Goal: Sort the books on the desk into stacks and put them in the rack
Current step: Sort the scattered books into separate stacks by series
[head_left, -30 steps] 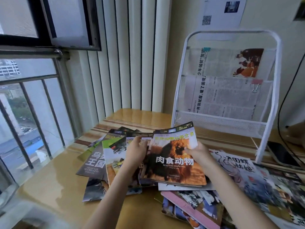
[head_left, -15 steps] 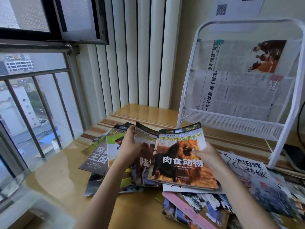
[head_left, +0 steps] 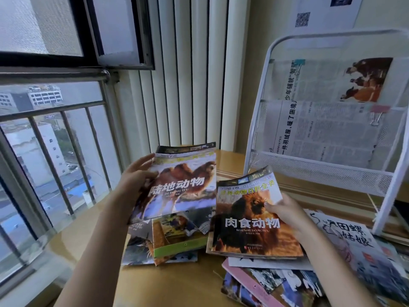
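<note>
Two glossy animal books sit mid-frame: a camel book (head_left: 183,182), raised and tilted, and a lion book (head_left: 252,220) lower right of it, topping a stack on the wooden desk (head_left: 93,231). The left hand (head_left: 135,180) grips the camel book's left edge, thumb on the cover, fingers closed behind. The right hand (head_left: 285,211) pinches the lion book's right edge. More books (head_left: 172,238) lie scattered beneath. At upper right the white wire rack (head_left: 321,171) holds newspapers (head_left: 327,131); bare desk lies at lower left.
</note>
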